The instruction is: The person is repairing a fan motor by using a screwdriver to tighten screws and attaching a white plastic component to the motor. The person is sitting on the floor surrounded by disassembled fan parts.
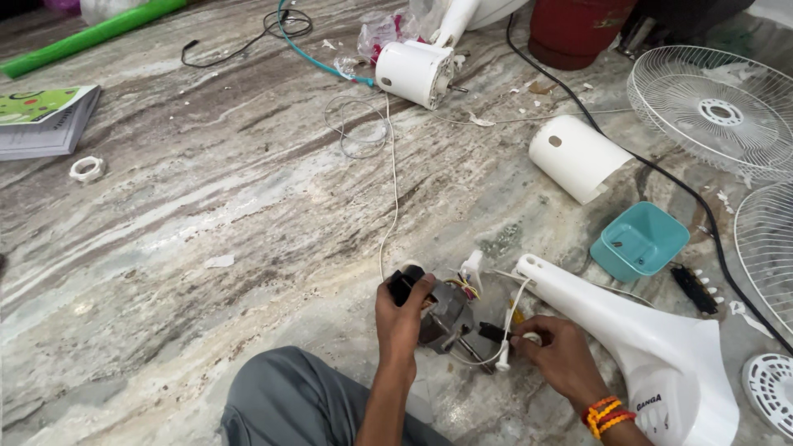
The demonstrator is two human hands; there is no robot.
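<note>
My left hand (401,318) grips a small black block-shaped part (404,283) at the top of a grey metal fan motor (447,315) that rests on the marble floor. My right hand (558,352) holds a white wire (514,314) and a small pale part against the motor's right side, beside a black connector (494,332). Coloured wires (465,286) stick out of the motor's top. A white fan stand body (636,334) lies just right of my right hand. My grey trouser knee (289,400) is below the hands.
A teal square tray (638,240), a white cylindrical cover (576,157), a white motor housing (415,72), two wire fan guards (717,107) and a black cable (661,169) lie on the floor. At far left are a booklet (45,120), a tape roll (87,168) and a green tube (91,35).
</note>
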